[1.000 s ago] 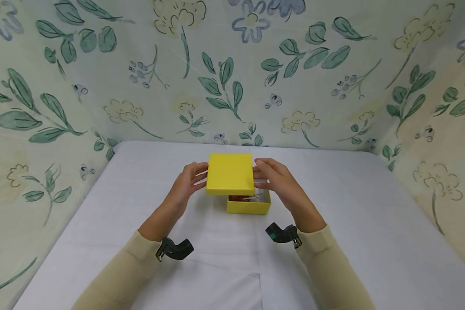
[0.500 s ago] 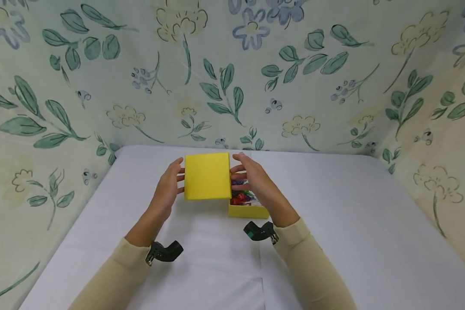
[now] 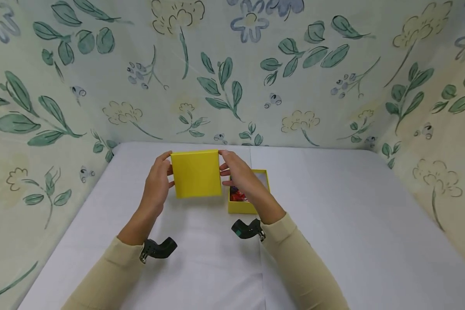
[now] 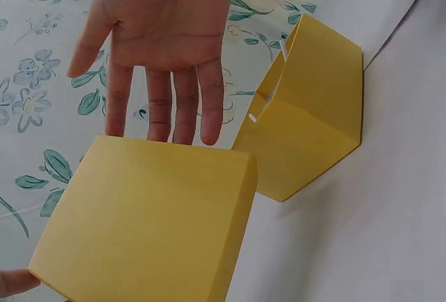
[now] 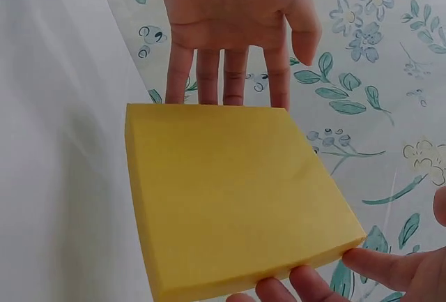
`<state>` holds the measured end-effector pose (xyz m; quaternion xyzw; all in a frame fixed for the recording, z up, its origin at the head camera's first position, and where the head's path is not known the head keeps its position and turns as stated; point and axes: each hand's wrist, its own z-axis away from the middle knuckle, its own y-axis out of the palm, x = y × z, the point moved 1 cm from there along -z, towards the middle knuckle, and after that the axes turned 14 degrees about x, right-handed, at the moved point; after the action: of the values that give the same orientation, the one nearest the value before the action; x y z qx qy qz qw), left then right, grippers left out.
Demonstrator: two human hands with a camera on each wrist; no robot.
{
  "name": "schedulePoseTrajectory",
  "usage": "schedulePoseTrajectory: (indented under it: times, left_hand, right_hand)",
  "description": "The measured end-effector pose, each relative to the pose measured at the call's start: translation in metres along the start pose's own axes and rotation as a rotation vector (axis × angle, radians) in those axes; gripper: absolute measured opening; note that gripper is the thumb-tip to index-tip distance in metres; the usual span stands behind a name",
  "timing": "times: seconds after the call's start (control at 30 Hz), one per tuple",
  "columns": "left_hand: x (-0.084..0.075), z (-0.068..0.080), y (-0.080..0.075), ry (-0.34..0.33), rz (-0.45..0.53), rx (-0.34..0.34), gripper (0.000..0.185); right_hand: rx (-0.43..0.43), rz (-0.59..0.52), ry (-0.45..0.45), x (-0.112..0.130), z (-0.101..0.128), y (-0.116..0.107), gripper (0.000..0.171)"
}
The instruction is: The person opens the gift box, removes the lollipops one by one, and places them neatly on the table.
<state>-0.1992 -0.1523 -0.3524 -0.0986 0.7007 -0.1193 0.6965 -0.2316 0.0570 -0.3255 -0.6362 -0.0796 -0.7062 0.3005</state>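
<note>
A square yellow box lid [image 3: 196, 174] is held up between both hands, tilted with its flat top facing the head camera. My left hand [image 3: 156, 183] supports the left side, its fingertips at the lid's edge. On the opposite side my right hand [image 3: 243, 174] touches the lid with extended fingers. In the right wrist view the left hand [image 5: 226, 37] has straight fingers reaching the lid's edge, thumb apart from it. The left wrist view gives the right hand [image 4: 167, 58] likewise straight-fingered. Behind the right hand stands the uncovered yellow box [image 3: 241, 208], with red, dark and white contents.
A white cloth [image 3: 333, 224] covers the table. Floral fabric [image 3: 232, 73] rises behind the table and at both sides. Each wrist wears a small black camera mount, the left one [image 3: 159, 248] and the right one [image 3: 246, 229].
Both hands have carried the lid leftward from over the box, and its top has tipped more toward the head camera. More of the box's inside shows; the box stays in place.
</note>
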Motion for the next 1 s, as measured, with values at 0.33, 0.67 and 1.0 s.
schedulePoseTrajectory:
  times: [0.33, 0.67, 1.0]
  left_hand:
    - [0.014, 0.001, -0.007, 0.029, -0.034, -0.054, 0.051]
    - [0.033, 0.011, -0.018, -0.04, -0.141, -0.07, 0.053]
    - [0.047, 0.028, -0.028, -0.029, -0.176, -0.062, 0.056]
  right_hand:
    - [0.055, 0.021, -0.061, -0.002, -0.005, 0.013, 0.059]
    - [0.092, 0.0, -0.055, -0.012, -0.004, 0.032, 0.065]
    - [0.092, 0.032, -0.04, -0.021, 0.001, 0.048, 0.062]
